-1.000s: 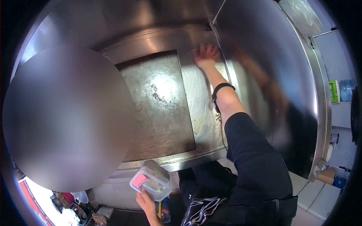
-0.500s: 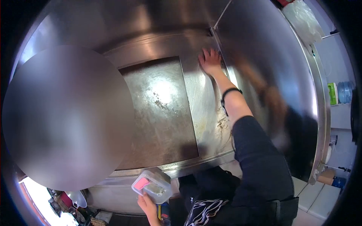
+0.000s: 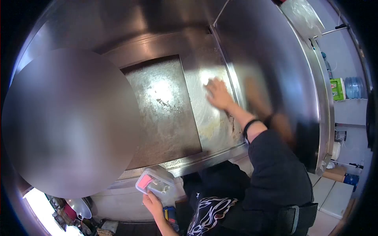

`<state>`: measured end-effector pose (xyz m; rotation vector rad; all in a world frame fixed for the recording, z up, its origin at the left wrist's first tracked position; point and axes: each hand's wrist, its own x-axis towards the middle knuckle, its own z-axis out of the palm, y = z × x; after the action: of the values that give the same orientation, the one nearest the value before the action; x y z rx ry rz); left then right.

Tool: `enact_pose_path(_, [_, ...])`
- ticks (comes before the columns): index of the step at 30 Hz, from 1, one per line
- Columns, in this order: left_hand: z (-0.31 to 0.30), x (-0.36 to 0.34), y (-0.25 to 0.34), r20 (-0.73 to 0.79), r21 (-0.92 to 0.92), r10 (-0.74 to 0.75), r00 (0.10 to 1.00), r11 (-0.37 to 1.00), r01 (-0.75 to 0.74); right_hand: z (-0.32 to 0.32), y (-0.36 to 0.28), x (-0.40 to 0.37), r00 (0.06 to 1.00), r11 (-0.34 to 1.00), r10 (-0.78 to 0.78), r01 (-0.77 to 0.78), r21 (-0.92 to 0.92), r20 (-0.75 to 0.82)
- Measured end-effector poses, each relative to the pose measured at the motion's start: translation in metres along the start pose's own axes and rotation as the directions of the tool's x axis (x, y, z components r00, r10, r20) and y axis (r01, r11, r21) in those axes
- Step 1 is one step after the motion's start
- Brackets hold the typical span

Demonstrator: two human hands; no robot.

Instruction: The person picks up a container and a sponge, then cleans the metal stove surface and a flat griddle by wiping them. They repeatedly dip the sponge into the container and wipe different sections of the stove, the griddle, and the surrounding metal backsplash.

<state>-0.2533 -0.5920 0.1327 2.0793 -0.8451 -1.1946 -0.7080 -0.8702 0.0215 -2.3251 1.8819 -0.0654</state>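
Observation:
My left hand, low in the view, grips the rim of a clear plastic container in front of the worktop's edge. Inside it are a pink piece, which looks like a sponge or cloth, and a little bubbly liquid. My right hand lies palm down on the wet steel strip to the right of the dark griddle plate. Its fingers are spread and slightly blurred; whether anything is under the palm is hidden. Brown residue marks the steel near my right wrist.
A tall steel side wall stands right of my arm, and a raised lip runs along the front. Shelving at far right holds a green pack and a large blue bottle. A big blurred disc hides the left side.
My right hand has slid along the steel strip from near the back corner toward me. My left hand still holds the container, almost in place. The view has shifted slightly.

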Motion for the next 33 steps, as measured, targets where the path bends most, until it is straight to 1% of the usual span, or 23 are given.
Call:
enact_pose_path(1, [-0.004,0.003,-0.011,0.004,0.004,0.004,1.000,1.000,-0.004,0.000,0.018,0.025,0.988,0.990,0.138,-0.140,-0.024,-0.066])
enact_pose_path(3, [-0.007,0.008,-0.044,-0.022,0.189,0.120,0.992,0.975,-0.114,-0.003,0.055,0.087,0.965,0.978,0.207,-0.200,0.060,-0.160])
enact_pose_path(4, [-0.006,0.001,-0.032,-0.020,0.186,0.104,0.994,0.978,-0.099,0.005,0.058,0.111,0.953,0.970,0.235,-0.219,0.102,-0.190])
enact_pose_path(5, [-0.005,-0.002,-0.005,0.009,0.185,0.011,1.000,0.983,-0.012,0.011,0.043,0.118,0.956,0.971,0.232,-0.218,0.095,-0.181])
enact_pose_path(6, [-0.003,0.000,0.013,0.036,0.189,-0.072,0.997,0.980,0.064,0.012,0.018,0.128,0.946,0.958,0.282,-0.285,0.004,-0.158])
enact_pose_path(7, [-0.003,-0.001,0.014,0.040,0.203,-0.075,0.996,0.977,0.065,0.016,-0.005,0.123,0.931,0.932,0.341,-0.353,-0.082,-0.130])
enact_pose_path(9, [-0.001,-0.001,0.010,-0.008,0.228,0.004,1.000,0.974,-0.002,0.022,-0.054,0.060,0.985,0.993,0.083,-0.069,0.094,-0.149])
enact_pose_path(11, [0.001,0.001,0.010,-0.024,0.247,0.063,0.998,0.967,-0.055,0.009,-0.087,-0.023,0.996,0.991,0.090,-0.091,0.098,0.015])
enact_pose_path(12, [0.002,0.001,0.009,-0.039,0.271,0.120,0.992,0.957,-0.105,0.005,-0.088,-0.050,0.996,0.991,0.091,-0.093,0.092,0.023])
enact_pose_path(15, [0.003,0.004,-0.006,-0.058,0.353,0.192,0.980,0.922,-0.160,0.003,-0.070,-0.116,0.966,0.970,0.240,-0.242,0.011,0.095])
enact_pose_path(16, [0.001,0.004,-0.006,-0.050,0.364,0.180,0.982,0.919,-0.150,0.003,-0.055,-0.114,0.958,0.962,0.274,-0.274,-0.017,0.086])
enact_pose_path(18, [0.002,0.007,-0.004,-0.016,0.351,0.131,0.991,0.929,-0.117,0.013,-0.026,-0.086,0.950,0.951,0.308,-0.307,0.024,-0.055])
enact_pose_path(20, [0.003,0.005,0.012,-0.014,0.331,0.159,0.987,0.932,-0.146,0.014,-0.028,-0.023,0.884,0.888,0.459,-0.457,0.043,-0.081])
enact_pose_path(21, [0.004,0.001,0.016,-0.009,0.310,0.181,0.983,0.936,-0.169,0.006,-0.039,0.004,0.877,0.878,0.477,-0.473,0.069,-0.063])
enact_pose_path(22, [0.006,0.000,0.015,-0.003,0.313,0.179,0.984,0.934,-0.169,0.023,-0.050,0.017,0.904,0.914,0.405,-0.398,0.077,-0.136])
enact_pose_path(23, [0.007,0.003,0.013,-0.009,0.368,0.168,0.986,0.917,-0.153,0.030,-0.069,0.016,0.951,0.957,0.287,-0.280,0.075,-0.111])
enact_pose_path(24, [0.001,0.004,0.011,-0.009,0.432,0.153,0.988,0.892,-0.134,0.020,-0.097,-0.004,0.990,0.990,0.138,-0.137,0.022,-0.026])
enact_pose_path(25, [-0.002,0.002,0.011,-0.004,0.445,0.149,0.989,0.886,-0.132,0.015,-0.116,-0.030,0.980,0.981,0.038,0.001,-0.196,0.197])
enact_pose_path(27, [0.004,0.003,0.015,-0.017,0.389,0.194,0.981,0.905,-0.173,0.006,-0.124,-0.089,0.975,0.999,-0.030,0.024,0.029,0.219])
enact_pose_path(28, [0.004,0.004,0.011,-0.009,0.392,0.194,0.981,0.903,-0.175,0.001,-0.114,-0.113,0.975,0.999,-0.023,0.016,0.030,0.221])
enact_pose_path(30, [0.003,0.009,0.004,-0.004,0.320,0.259,0.966,0.915,-0.244,-0.009,-0.091,-0.150,0.960,0.990,0.103,-0.126,0.071,0.261])
enact_pose_path(31, [0.002,0.009,0.006,-0.008,0.318,0.265,0.964,0.915,-0.249,-0.011,-0.075,-0.155,0.962,0.990,0.101,-0.122,0.071,0.254])
enact_pose_path(33, [0.003,0.008,0.008,0.007,0.340,0.258,0.966,0.908,-0.245,-0.010,-0.037,-0.148,0.972,0.982,0.171,-0.155,-0.110,0.159])
